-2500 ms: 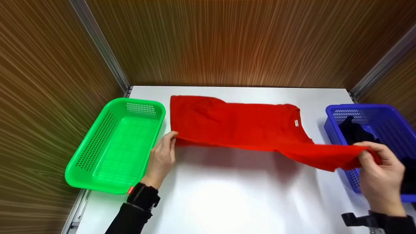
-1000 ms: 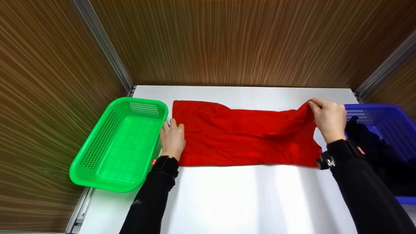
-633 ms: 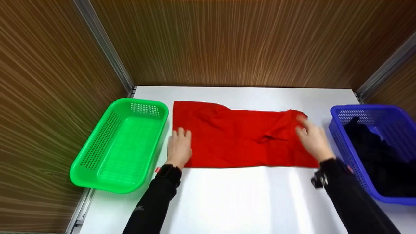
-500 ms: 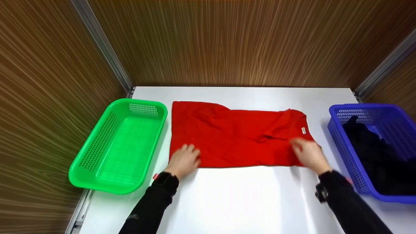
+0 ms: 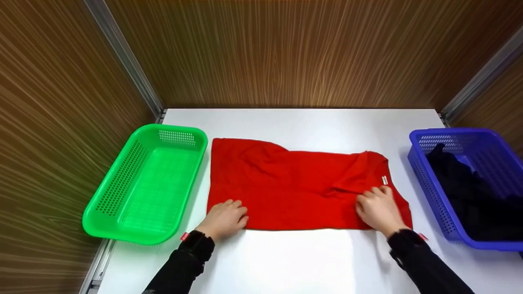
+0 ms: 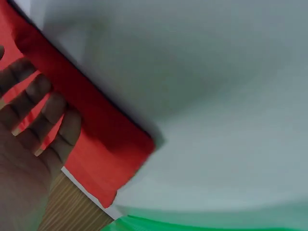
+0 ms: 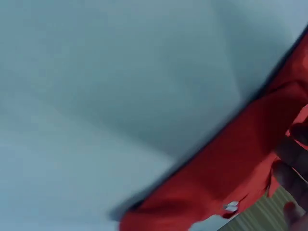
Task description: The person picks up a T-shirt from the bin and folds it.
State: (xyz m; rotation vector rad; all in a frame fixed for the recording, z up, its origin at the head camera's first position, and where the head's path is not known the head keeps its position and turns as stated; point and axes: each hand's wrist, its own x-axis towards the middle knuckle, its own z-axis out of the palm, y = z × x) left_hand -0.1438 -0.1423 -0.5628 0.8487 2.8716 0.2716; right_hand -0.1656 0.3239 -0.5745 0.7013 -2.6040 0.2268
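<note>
A red shirt [image 5: 286,179] lies folded into a long strip on the white table, its neck opening with a small white label at the right end. Ripples cross the cloth left of the label. My left hand [image 5: 225,220] rests over the near left corner, and the left wrist view shows its fingers [image 6: 50,108] loosely bent with the cloth beyond them. Toward the right end, my right hand [image 5: 380,210] lies palm down on the shirt just below the label. Its fingers [image 7: 291,178] appear dark at the edge of the right wrist view, over the red cloth.
A green plastic basket [image 5: 92,220] stands left of the shirt with nothing in it. On the right, a blue basket [image 5: 423,175] holds black cloth [image 5: 478,192]. Wood-grain panels [image 5: 302,53] wall the white table [image 5: 294,261] at the back and sides.
The right hand let go of the shirt's far right corner after laying the cloth down. Both hands came down to the near side, and the shirt slid toward me.
</note>
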